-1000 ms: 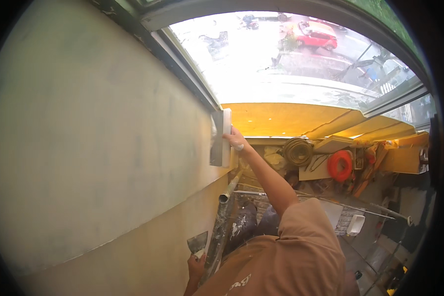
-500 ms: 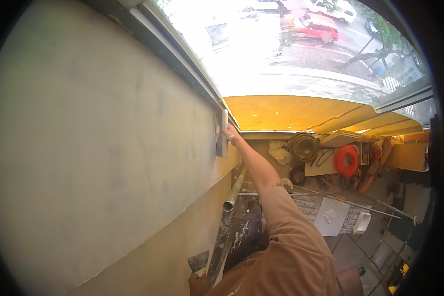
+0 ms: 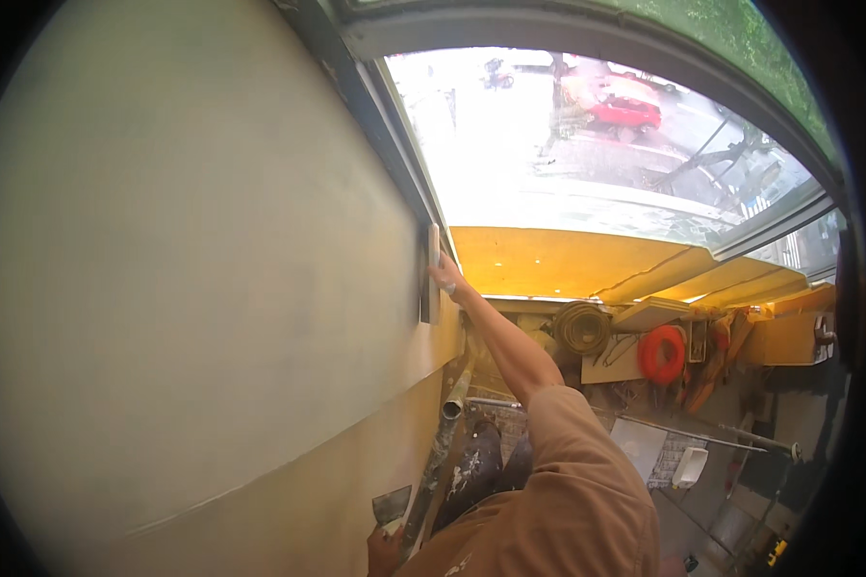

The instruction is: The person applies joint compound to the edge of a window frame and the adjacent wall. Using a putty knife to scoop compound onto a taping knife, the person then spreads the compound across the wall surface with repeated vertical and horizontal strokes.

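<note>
My right arm reaches ahead to the pale plastered wall (image 3: pixel 212 240) on the left. Wrapped round a plastering trowel (image 3: pixel 430 303), my right hand (image 3: pixel 448 277) keeps its long narrow edge up against the wall, close beside the window frame (image 3: pixel 394 154). The trowel's face is seen almost edge-on. Low down in the picture, my left hand (image 3: pixel 385 550) grips a putty knife (image 3: pixel 392 505) with a wide grey blade pointing up. Part of that hand is cut off by the lower edge and my brown sleeve.
A paint-spattered metal pole (image 3: pixel 449 412) rises between me and the wall. Beyond a yellow panel (image 3: pixel 548 260), the window shows a street with a red car. Below right are a coiled hose (image 3: pixel 581 328), a red coil (image 3: pixel 662 353), boards and a white container (image 3: pixel 689 467).
The view has tilted up, bringing the window's upper frame into sight. My right hand and trowel now sit slightly higher against the wall relative to the yellow panel. The left hand keeps its hold.
</note>
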Available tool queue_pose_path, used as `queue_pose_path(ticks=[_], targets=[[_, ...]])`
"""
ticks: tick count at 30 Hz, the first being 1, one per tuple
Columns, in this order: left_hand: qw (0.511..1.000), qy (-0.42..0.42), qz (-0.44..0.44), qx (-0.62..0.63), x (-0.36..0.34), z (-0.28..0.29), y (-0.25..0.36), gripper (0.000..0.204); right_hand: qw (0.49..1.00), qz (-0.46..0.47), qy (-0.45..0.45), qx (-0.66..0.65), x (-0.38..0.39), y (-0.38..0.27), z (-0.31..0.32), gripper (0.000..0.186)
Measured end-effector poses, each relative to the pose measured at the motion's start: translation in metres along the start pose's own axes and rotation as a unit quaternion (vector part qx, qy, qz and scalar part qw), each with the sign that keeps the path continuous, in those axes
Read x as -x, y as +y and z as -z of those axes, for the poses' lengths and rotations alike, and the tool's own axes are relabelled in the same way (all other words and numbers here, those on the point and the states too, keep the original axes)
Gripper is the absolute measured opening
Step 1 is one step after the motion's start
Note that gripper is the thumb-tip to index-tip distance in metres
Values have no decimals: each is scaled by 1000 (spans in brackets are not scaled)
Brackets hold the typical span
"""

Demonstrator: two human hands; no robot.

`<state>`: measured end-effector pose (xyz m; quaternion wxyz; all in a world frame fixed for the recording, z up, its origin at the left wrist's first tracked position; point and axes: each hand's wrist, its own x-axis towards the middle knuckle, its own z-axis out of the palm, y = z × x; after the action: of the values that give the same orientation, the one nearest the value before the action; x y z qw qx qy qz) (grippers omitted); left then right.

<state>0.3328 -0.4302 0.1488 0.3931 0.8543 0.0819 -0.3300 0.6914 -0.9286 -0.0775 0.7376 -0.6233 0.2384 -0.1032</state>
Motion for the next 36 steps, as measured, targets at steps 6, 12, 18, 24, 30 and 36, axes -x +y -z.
queue_pose_path(ticks=[6,12,18,24,30,36], targets=[[994,-36,-81,-64,-18,1,31,21,993,21,-75,-94,45,-86,20,48],[983,-121,-99,100,-34,-1,104,19,943,-5,-160,-292,153,-227,82,51],[875,-294,-74,377,-47,-17,220,23,976,68,-145,-149,295,-319,141,40],[885,-297,-20,359,-49,-52,269,27,858,360,-334,151,397,-380,135,53],[867,-348,-126,334,-18,-68,286,27,833,397,-287,257,408,-356,183,61],[862,-235,-256,368,17,-74,304,25,930,209,-189,235,388,-303,227,51]])
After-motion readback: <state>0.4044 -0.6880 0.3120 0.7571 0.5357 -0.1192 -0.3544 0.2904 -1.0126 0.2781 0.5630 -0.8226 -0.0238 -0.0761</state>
